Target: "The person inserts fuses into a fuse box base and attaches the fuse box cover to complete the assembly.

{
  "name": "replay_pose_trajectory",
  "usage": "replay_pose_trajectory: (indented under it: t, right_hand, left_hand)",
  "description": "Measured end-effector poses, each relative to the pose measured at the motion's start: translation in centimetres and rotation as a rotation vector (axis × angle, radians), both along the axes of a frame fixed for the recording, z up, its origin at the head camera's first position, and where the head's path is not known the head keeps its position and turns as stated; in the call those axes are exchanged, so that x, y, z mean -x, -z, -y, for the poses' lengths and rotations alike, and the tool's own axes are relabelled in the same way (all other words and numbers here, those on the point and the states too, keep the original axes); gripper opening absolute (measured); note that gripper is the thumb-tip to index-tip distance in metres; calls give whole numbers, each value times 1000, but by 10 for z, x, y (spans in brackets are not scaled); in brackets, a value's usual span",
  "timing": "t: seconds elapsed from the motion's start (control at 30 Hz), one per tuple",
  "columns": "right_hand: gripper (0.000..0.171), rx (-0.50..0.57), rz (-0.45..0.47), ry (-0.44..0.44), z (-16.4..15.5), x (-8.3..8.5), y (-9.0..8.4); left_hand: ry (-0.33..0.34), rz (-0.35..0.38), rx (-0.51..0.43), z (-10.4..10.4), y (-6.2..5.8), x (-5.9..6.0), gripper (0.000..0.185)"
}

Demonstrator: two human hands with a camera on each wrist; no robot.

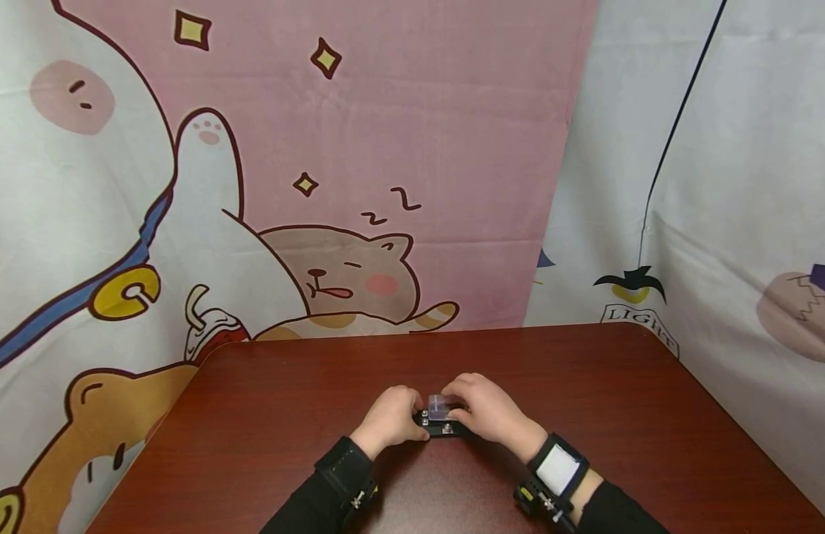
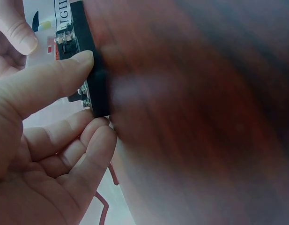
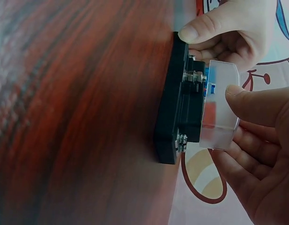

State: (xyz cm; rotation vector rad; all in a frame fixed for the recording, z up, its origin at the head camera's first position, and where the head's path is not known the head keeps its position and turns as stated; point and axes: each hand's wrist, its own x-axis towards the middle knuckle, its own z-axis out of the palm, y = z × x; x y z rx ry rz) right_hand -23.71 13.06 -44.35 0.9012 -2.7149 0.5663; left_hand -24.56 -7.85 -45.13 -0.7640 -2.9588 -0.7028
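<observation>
Black terminal block (image 3: 174, 117) sits flat on the table (image 1: 586, 415), left hand (image 1: 388, 419) pinching its end steady, right hand (image 1: 489, 408) gripping its clear cover (image 3: 221, 110).

The bench (image 1: 265, 415) is dark red wood grain with a smooth, faintly glossy finish. On it sits a matt black plastic block (image 3: 168, 117) with small bright metal nuts (image 3: 195, 77) (they catch the light) and a clear, smooth plastic cover (image 3: 221, 105). Behind hangs soft printed cloth (image 1: 386, 148), creased.
</observation>
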Motion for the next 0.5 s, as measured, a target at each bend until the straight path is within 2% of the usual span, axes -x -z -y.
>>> replay_pose_trajectory:
  t: [0.5]
  right_hand:
    - [25, -28, 0, 7, 3, 3, 6]
  left_hand:
    - [1, -2, -7, 0, -1, -1, 35]
